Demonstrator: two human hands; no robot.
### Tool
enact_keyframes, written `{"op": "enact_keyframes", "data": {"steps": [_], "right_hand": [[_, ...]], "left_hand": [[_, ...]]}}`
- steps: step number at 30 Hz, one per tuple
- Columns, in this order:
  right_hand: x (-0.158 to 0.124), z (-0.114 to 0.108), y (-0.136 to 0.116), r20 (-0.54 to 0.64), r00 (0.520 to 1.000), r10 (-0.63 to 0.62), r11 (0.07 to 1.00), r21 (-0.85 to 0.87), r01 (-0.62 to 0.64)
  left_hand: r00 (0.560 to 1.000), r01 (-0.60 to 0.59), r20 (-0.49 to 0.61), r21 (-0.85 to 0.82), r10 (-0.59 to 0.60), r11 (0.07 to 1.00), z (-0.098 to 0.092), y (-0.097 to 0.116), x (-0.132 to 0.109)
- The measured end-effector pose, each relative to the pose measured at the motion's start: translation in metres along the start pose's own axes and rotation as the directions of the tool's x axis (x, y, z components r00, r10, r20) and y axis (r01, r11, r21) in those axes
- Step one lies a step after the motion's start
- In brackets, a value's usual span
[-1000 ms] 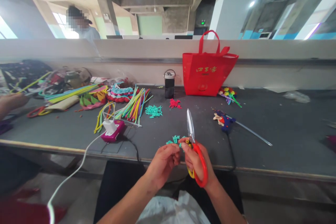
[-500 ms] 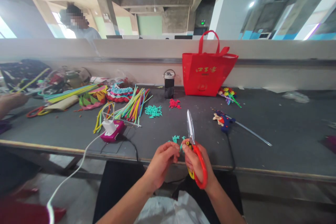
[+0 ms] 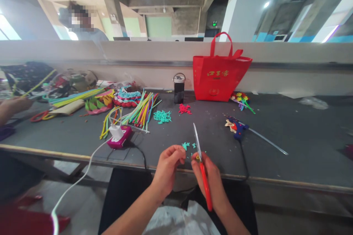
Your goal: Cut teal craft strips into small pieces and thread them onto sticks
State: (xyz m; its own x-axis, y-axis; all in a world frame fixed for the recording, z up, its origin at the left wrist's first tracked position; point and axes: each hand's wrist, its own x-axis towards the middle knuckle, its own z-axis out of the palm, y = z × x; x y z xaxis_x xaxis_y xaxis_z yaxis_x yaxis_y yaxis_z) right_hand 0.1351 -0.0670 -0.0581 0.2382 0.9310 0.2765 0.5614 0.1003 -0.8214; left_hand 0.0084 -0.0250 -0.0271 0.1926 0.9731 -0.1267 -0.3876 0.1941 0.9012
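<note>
In my right hand (image 3: 208, 174) is a pair of scissors (image 3: 203, 176) with red handles, its blades pointing up and away from me over the table edge. A small yellow part shows by the right fingertips. My left hand (image 3: 169, 167) is beside it, thumb and fingers pinched together; whatever may be between them is too small to make out. Just beyond the fingertips lie a few short teal pieces (image 3: 185, 146). Farther back are a pile of teal cut pieces (image 3: 162, 116) and a smaller pile of red pieces (image 3: 184, 109).
Colourful fuzzy stems (image 3: 143, 112) lie left of the piles, behind a magenta power block (image 3: 119, 137) with a white cable. A bottle (image 3: 179, 90) and red bag (image 3: 220, 79) stand at the back. A dark blue tool (image 3: 239, 130) lies right. Another person's hand (image 3: 15, 108) is far left.
The scissors have turned, so their handles now appear nearly edge-on and the blades tilt slightly left. My hands have moved a little apart, and the teal bit by the right fingertips no longer shows.
</note>
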Motion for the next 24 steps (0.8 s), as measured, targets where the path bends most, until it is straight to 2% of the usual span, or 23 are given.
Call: {"op": "enact_keyframes", "data": {"steps": [1,5,10,24], "right_hand": [[-0.006,0.001,0.003,0.047,0.999,-0.002,1.0,-0.028,0.003],[-0.029,0.006,0.01,0.116,0.99,0.077,0.976,-0.213,-0.051],[-0.035,0.009,0.007,0.151,0.985,0.079,0.934,-0.357,-0.02],[-0.035,0.011,0.014,0.109,0.994,0.024,0.909,-0.416,0.023]], "left_hand": [[1.0,0.004,0.005,-0.05,-0.004,0.999,0.0,0.001,0.0],[1.0,-0.022,-0.004,-0.128,0.022,0.991,0.002,0.002,-0.003],[0.999,-0.031,0.017,-0.163,0.034,0.986,0.006,0.004,-0.005],[0.995,-0.011,0.101,-0.149,0.026,0.989,0.007,0.007,-0.003]]}}
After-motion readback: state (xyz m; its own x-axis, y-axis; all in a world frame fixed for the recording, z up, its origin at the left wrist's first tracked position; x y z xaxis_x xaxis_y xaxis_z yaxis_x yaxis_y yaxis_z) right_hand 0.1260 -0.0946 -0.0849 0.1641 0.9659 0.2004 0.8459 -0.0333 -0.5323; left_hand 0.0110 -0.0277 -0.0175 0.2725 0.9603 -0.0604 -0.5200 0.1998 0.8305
